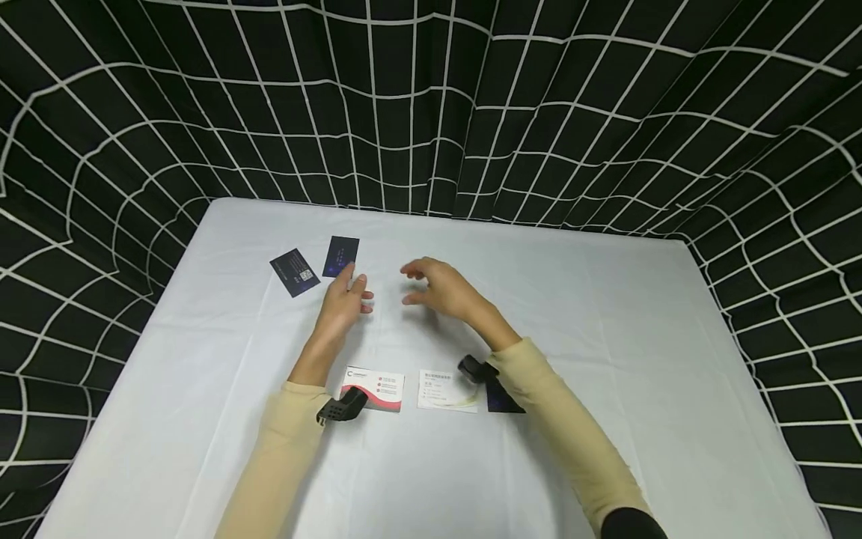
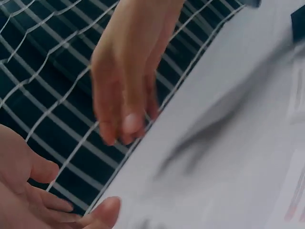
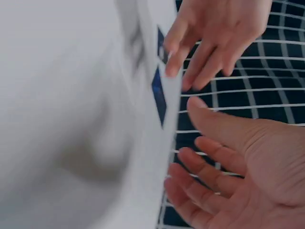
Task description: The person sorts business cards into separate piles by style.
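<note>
Both hands hover over the white table and hold nothing. In the head view my left hand [image 1: 340, 305] is just below a dark business card [image 1: 341, 253], its index fingertip overlapping the card's lower edge; contact cannot be told. Left of that lies a second dark card with a QR code [image 1: 294, 271]. Across a gap my right hand [image 1: 446, 288] faces the left one, thumb and fingers spread and loosely bent. The right wrist view shows the right palm [image 3: 267, 167] bare and the two dark cards beyond the left hand [image 3: 224, 38].
Nearer the body, a row holds a white card with a red wave [image 1: 387, 383], a white card with green curves [image 1: 441, 391] and a dark card [image 1: 501, 400] partly behind the right sleeve [image 1: 559, 419]. A black curtain with white grid lines [image 1: 431, 112] surrounds the table [image 1: 606, 314].
</note>
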{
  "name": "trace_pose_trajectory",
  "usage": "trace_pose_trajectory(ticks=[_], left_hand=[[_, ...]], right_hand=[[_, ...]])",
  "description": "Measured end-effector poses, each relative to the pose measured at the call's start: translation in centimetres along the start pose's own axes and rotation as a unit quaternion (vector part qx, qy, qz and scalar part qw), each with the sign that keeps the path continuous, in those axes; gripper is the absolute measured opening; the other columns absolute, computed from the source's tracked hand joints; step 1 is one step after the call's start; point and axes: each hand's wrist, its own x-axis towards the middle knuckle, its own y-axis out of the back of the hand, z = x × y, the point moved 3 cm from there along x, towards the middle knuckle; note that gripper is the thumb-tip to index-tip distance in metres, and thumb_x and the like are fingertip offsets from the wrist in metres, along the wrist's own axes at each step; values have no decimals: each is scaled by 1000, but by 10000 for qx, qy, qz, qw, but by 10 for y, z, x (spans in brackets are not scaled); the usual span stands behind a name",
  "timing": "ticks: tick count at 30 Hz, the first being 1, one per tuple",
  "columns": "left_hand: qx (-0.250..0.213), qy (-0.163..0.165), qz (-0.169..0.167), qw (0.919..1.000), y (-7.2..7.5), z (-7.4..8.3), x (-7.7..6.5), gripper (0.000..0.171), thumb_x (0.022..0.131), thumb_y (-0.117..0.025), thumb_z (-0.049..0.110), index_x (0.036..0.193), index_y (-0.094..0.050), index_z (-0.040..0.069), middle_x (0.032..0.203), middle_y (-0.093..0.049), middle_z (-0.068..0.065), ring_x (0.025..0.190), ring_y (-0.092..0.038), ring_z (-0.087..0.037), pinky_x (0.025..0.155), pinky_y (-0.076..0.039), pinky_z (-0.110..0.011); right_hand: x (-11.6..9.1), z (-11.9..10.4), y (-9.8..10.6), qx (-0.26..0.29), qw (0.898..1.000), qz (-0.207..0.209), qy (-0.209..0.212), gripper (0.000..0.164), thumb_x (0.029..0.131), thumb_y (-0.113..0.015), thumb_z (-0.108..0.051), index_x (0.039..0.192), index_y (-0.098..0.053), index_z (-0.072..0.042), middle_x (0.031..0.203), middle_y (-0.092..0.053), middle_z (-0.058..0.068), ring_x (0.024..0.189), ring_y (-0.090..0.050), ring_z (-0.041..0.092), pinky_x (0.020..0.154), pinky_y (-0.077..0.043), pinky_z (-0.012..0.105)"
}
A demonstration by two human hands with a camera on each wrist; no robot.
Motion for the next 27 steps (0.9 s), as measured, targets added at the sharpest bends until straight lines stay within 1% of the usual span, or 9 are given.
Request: trace_pose_trajectory(ticks=[4,7,11,14,16,18,20,24,27], left_hand=[[375,16,231,9990,22,-8,9,61,107,-31,26,156,-4,3,128,-51,-24,92,-55,-29,84,-46,-37],[411,195,264,9986,31,-15,14,61,107,-31,26,156,-3,2,108,-56,-20,79,-54,-21,77,-47,-31],[435,465,270,9976,37,-26,19,59,107,-32,22,156,-5,3,86,-58,-13,64,-52,-14,68,-49,-26],[384,575,305,9971,37,-32,22,59,104,-32,16,156,-7,3,77,-60,-8,57,-53,-12,62,-48,-23],[329,560,364,9972,37,-34,23,59,103,-32,12,156,-8,3,73,-60,-7,53,-52,-12,60,-48,-22],[232,515,427,9975,38,-34,24,59,102,-33,10,156,-10,2,74,-60,-9,52,-51,-10,58,-48,-21],[185,480,441,9977,39,-33,26,59,102,-33,9,156,-10,2,82,-60,-13,51,-51,-9,56,-47,-20],[85,383,497,9980,39,-33,30,58,102,-34,10,155,-12,-1,117,-52,-23,56,-51,-8,55,-45,-19],[-1,309,596,9977,42,-32,32,58,103,-35,11,154,-13,-3,139,-40,-21,63,-50,-8,54,-44,-17]], right_hand=[[59,-14,-16,-269,9994,-194,-58,62,85,-77,-22,138,-52,-3,139,-54,11,127,-50,27,108,-37,35],[93,-26,-30,-694,9970,-349,-15,64,86,-77,-24,140,-50,-3,143,-51,11,132,-46,26,112,-31,33],[124,-39,-49,-1331,9900,-469,-44,66,85,-78,-26,141,-49,-7,144,-49,9,134,-43,25,112,-31,35],[139,-39,-56,-1749,9829,-532,-199,77,81,-80,-32,145,-44,-9,146,-46,8,133,-43,25,111,-33,38],[146,-39,-57,-1936,9789,-584,-275,86,77,-83,-35,148,-40,-9,144,-47,10,131,-44,26,109,-35,40],[152,-39,-55,-1970,9777,-619,-394,89,75,-85,-36,148,-40,-9,140,-48,11,126,-46,26,107,-37,39],[155,-38,-53,-1917,9783,-592,-509,87,74,-86,-35,146,-44,-10,135,-49,11,121,-48,24,104,-40,37],[156,-34,-50,-1708,9836,-333,-469,74,75,-85,-31,138,-53,-13,128,-56,6,111,-55,19,97,-44,33],[155,-34,-48,-1691,9854,-49,-178,60,78,-82,-26,131,-58,-15,124,-64,3,108,-60,17,93,-47,34]])
